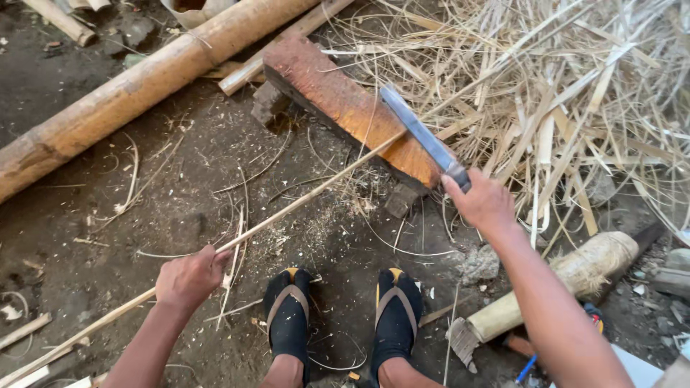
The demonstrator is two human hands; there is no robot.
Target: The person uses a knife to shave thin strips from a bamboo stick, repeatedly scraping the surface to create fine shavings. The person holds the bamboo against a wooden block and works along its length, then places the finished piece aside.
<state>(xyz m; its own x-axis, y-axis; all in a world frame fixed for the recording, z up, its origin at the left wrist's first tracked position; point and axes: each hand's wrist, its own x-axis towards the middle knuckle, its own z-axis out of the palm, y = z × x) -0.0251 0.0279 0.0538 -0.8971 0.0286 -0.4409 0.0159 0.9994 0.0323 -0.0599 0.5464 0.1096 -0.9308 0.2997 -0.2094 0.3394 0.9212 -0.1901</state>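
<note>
One bamboo strip slanting upper-right, blade crossing

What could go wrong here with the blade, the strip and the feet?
The long flat metal blade in the right hand meets the thin bamboo strip on the reddish wooden block; a slip might swing it toward the sandalled feet. The left hand grips bare, so splinters seem possible.

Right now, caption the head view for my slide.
Left hand holds a bamboo strip across a wooden block; right hand grips a knife.
</note>
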